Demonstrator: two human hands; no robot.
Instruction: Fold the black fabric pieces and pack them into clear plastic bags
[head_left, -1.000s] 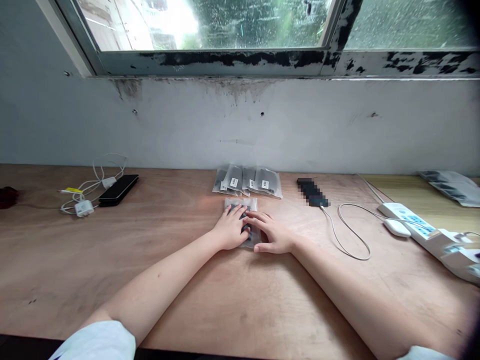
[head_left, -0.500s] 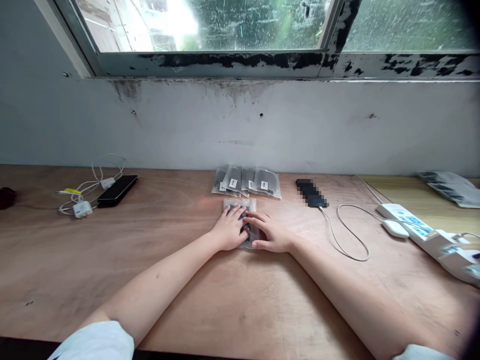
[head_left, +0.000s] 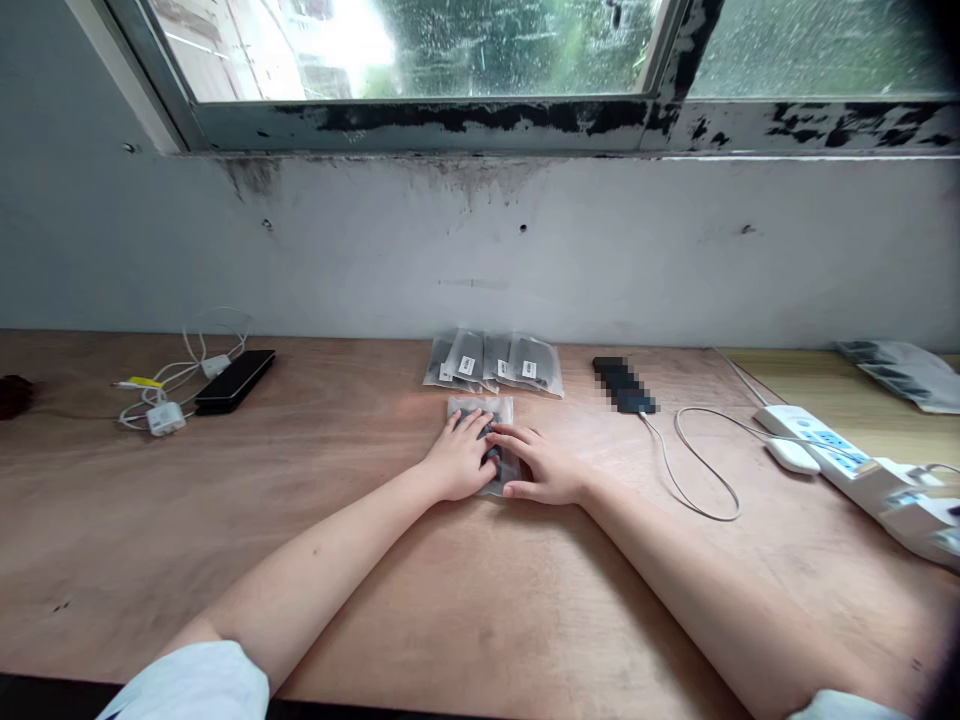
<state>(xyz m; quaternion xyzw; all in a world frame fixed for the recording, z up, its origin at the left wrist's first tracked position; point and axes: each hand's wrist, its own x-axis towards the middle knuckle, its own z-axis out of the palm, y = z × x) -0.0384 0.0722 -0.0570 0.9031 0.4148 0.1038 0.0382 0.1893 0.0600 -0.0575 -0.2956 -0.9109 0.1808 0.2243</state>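
Clear plastic bag under left hand and right hand (contents dark).

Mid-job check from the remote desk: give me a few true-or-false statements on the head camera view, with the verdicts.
1. The left hand and right hand both lie on one clear plastic bag on the plywood bench. True.
2. A row of labelled bags lies beyond the hands, not touching them. True.
3. The right hand holds the black smartphone. False: the phone lies far to the left, beside white cables.
4. The white power strip sits left of the hands. False: it lies to their right.
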